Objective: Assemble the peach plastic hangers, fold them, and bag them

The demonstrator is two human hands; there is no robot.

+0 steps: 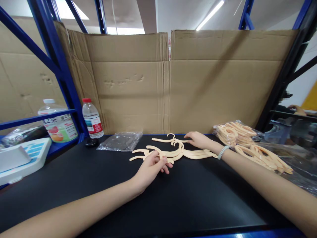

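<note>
Several cream plastic clothes hangers (198, 154) lie in an overlapping group on the black tabletop, their hooks toward the middle. My left hand (152, 167) is closed around a hanger (162, 155) at the left side of the group, thumb against fingers. More hanger arms (138, 151) stick out to the left behind that hand. Farther back, my right hand (198, 140) reaches over the group and pinches the right arm of a single hanger (162, 140). Its fingertips are partly hidden.
Bagged hangers (234, 132) and more hangers (264, 157) in clear plastic are piled at the right. A flat clear bag (120, 141), a red-capped water bottle (92, 119) and a black mouse-like object (91, 142) stand left. Cardboard (131, 89) walls the back.
</note>
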